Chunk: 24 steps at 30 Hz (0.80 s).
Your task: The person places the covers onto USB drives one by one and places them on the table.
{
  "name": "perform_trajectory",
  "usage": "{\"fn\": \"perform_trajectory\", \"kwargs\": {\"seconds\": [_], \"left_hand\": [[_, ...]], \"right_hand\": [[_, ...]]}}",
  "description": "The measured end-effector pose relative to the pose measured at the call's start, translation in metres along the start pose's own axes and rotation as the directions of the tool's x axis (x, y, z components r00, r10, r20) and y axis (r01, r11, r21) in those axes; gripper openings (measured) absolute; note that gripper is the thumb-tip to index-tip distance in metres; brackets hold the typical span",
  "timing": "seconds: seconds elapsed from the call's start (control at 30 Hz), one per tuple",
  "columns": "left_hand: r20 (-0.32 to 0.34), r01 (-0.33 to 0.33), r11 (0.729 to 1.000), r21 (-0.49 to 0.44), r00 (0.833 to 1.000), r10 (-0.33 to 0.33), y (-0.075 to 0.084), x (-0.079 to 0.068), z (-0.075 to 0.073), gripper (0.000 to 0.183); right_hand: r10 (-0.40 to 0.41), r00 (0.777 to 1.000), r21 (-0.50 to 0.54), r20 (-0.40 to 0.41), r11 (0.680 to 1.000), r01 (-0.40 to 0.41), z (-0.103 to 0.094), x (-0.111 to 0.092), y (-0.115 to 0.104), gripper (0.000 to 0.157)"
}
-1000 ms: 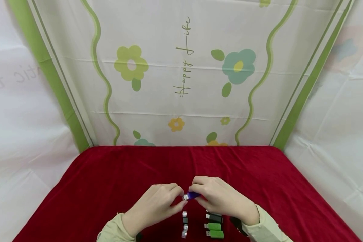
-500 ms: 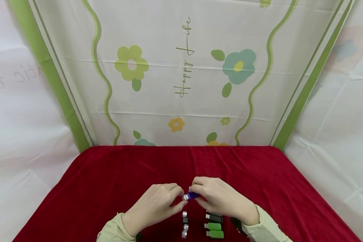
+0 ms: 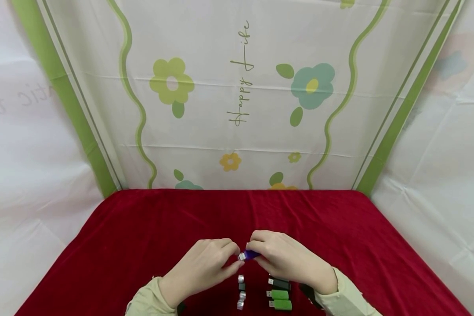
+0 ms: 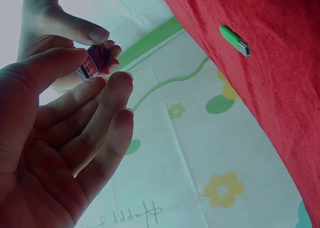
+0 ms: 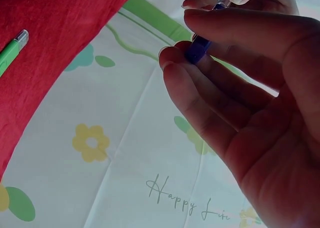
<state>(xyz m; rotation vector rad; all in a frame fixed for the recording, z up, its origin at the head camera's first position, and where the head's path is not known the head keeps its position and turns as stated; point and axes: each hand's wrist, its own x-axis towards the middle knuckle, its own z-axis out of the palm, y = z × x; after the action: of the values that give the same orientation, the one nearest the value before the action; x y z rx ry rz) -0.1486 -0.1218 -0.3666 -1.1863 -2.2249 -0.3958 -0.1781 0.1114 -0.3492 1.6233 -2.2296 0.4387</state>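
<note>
A blue-purple USB stick [image 3: 252,254] is held above the red cloth, its metal plug pointing left. The thumb and fingers of my right hand [image 3: 288,259] pinch its body. At the plug end, the thumb and index fingertip of my left hand [image 3: 205,267] pinch a small clear cap [image 4: 84,74], which overlaps the plug. The other left fingers are loosely bent, as the left wrist view shows. In the right wrist view the end of the stick's blue body shows between the right fingers, while the plug end is partly hidden.
Below the hands, several small caps [image 3: 241,296], silvery-clear and one dark, lie in a column. To their right is a column of USB sticks: a black one [image 3: 281,284] and two green ones [image 3: 280,294]. A red velvet cloth [image 3: 161,224] covers the table before printed curtains.
</note>
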Motion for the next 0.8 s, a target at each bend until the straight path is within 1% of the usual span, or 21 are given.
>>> {"fn": "perform_trajectory", "kwargs": {"seconds": [0.17, 0.37, 0.5, 0.67, 0.8], "left_hand": [[0.005, -0.007, 1.000, -0.001, 1.000, 0.007, 0.000, 0.000, -0.001, 0.017], [0.057, 0.003, 1.000, -0.002, 0.998, -0.003, 0.000, 0.000, -0.004, 0.017], [0.081, 0.003, 1.000, 0.019, 0.997, -0.005, 0.001, 0.000, -0.006, 0.016], [0.074, -0.027, 0.998, 0.050, 0.997, 0.024, 0.003, 0.001, -0.007, 0.015], [0.060, -0.043, 0.998, 0.046, 0.997, 0.040, 0.005, 0.002, -0.007, 0.017]], "right_hand": [[-0.008, 1.000, 0.003, 0.002, 1.000, 0.008, 0.000, 0.001, -0.001, 0.022], [-0.032, 0.999, 0.036, -0.001, 0.999, 0.032, -0.002, 0.003, -0.003, 0.019], [-0.043, 0.999, 0.048, -0.001, 0.998, 0.043, -0.003, 0.003, -0.006, 0.023], [-0.028, 1.000, 0.038, 0.007, 0.999, 0.028, -0.005, 0.003, -0.011, 0.026], [-0.033, 0.999, 0.022, 0.000, 0.999, 0.033, -0.008, 0.001, -0.013, 0.025]]}}
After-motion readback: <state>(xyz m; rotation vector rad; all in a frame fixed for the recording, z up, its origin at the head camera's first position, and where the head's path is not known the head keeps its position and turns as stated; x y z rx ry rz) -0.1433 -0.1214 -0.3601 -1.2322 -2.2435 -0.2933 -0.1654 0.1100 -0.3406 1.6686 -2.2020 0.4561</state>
